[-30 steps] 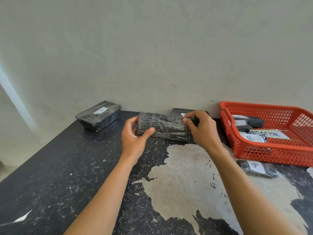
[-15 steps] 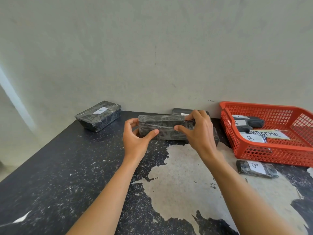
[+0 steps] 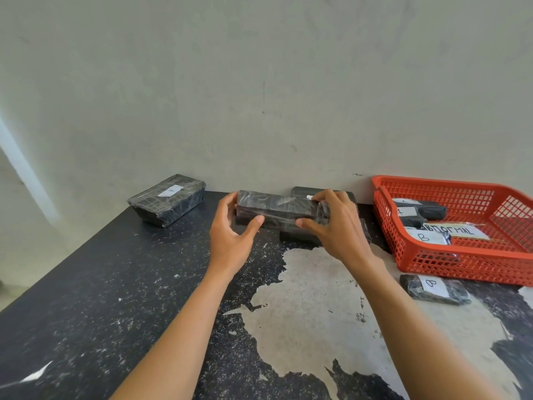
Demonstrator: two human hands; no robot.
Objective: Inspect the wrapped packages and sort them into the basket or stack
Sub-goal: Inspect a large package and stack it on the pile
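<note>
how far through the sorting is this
Partly done. The red basket already holds wrapped packages, one labelled B. In hand: both the left hand and right hand hold a black package over the stack. Left: the package by the wall and another B package beside the basket.

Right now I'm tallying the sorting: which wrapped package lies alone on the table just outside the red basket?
The small B-labelled package, lying in front of the red basket, untouched by either hand.

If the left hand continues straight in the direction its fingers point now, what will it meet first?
The left hand already touches the held package. Past that, probably the wall behind the table, though depth is unclear.
</note>
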